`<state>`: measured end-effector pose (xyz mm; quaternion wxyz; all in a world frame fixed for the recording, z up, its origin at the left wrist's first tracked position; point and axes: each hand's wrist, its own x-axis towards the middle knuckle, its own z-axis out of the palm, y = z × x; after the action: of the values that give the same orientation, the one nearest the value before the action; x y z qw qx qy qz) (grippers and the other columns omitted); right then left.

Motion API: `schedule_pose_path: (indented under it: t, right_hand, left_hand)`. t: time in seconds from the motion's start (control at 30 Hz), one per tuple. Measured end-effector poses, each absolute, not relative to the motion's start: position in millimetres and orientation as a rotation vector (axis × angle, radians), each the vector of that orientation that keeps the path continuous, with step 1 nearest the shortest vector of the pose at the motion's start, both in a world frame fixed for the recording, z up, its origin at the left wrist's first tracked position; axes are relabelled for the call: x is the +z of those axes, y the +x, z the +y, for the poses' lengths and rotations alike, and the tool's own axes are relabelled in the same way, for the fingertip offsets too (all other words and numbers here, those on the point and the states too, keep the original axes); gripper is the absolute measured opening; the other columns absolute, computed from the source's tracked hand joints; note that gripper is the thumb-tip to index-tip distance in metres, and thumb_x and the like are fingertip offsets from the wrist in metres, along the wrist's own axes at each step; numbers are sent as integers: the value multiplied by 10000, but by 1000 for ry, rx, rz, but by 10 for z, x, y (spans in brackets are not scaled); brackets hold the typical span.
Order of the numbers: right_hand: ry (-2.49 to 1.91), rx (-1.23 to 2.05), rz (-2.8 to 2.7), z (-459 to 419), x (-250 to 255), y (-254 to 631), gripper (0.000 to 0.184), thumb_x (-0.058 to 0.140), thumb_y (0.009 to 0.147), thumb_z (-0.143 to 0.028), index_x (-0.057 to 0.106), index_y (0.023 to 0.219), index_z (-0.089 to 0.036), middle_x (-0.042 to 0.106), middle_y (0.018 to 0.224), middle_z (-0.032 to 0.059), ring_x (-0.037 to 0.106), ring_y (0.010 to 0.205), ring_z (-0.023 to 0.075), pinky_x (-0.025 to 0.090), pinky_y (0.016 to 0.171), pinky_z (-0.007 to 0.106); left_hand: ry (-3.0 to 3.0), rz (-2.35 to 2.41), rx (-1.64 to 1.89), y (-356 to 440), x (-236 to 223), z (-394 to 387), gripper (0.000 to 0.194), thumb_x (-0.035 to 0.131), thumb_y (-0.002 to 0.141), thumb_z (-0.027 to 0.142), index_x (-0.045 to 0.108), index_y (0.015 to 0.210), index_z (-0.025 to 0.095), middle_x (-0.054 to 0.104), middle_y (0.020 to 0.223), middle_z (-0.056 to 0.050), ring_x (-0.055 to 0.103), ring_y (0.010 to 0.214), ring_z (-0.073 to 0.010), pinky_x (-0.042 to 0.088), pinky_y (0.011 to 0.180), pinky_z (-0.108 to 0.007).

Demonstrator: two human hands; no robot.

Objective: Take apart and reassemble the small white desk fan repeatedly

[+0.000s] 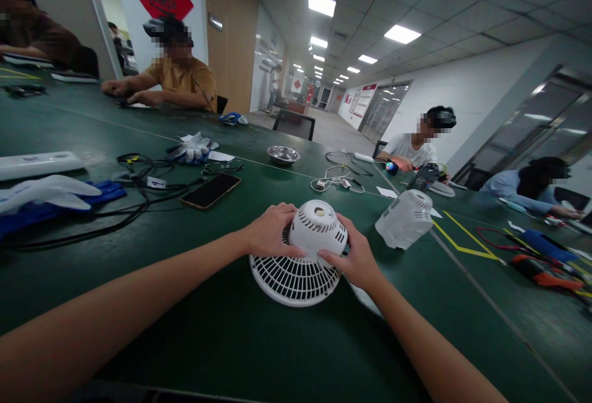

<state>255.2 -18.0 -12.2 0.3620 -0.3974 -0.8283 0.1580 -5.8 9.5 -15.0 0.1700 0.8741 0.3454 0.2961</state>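
Note:
Both of my hands are wrapped round a white, slotted fan motor housing (317, 227), which has a round opening on top. My left hand (271, 230) grips its left side, thumb toward the front. On the opposite side my right hand (354, 255) grips it, its thumb also near the front. Below the housing a white round fan grille (298, 283) lies on the green table (194, 341); whether the two are joined is hidden. Part of a pale, flat piece (367, 299) shows beside my right wrist. A white vented fan base (404, 219) stands to the right.
Left are a phone (211, 191), black cables (139, 206) and work gloves (55, 196). A metal bowl (283, 155) and white cable (340, 182) lie beyond. Tools, including an orange-black one (546, 270), lie right. Several people sit around the table, including a person in yellow (185, 79).

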Motion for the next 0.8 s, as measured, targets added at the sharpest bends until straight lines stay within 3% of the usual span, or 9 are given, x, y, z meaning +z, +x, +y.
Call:
schedule_pose_path:
  t: [0.3,0.4,0.47,0.57,0.67,0.8]
  right_hand:
    - [-1041,279,-2156,-218,-132,2538,779,756,768,-459,398,1427,-250,558,1388,119,551,1259,320,437,1067,517]
    - [-1040,219,-2192,-220,-128,2579,850,744,766,-464,330,1471,-229,521,1427,139,540,1267,340,432,1060,532]
    - [-1017,236,-2226,-233,-120,2625,925,713,779,-485,225,1521,-225,556,1386,149,588,1196,348,465,1007,537]
    - [-927,409,-2269,-270,-113,2676,912,610,849,-482,90,1554,-230,698,1113,102,694,882,283,550,809,465]
    - [-865,535,-2286,-311,-121,2662,852,588,862,-383,102,1546,-236,713,903,43,665,669,212,548,672,378]
    - [-871,585,-2274,-336,-124,2599,900,648,806,-265,116,1532,-264,710,886,23,657,642,188,539,632,337]
  left_hand:
    - [2513,958,821,-72,-171,117,801,775,655,616,579,1316,209,590,1257,-137,530,1114,-342,378,973,-483]
    - [2571,983,810,-74,-171,77,777,744,694,617,553,1320,197,582,1298,-134,533,1147,-343,391,982,-498]
    - [2571,999,839,-86,-186,58,745,685,784,568,474,1395,196,564,1357,-138,528,1195,-339,379,1014,-512]
    - [2518,976,866,-110,-218,57,753,583,894,479,259,1532,245,486,1477,-126,506,1272,-323,352,1065,-525]
    - [2493,850,841,-123,-233,63,974,641,841,533,63,1579,270,331,1588,-133,437,1352,-359,334,1100,-541]
    - [2515,830,848,-95,-246,32,1255,747,700,614,-72,1576,244,206,1627,-178,373,1385,-432,330,1100,-585]
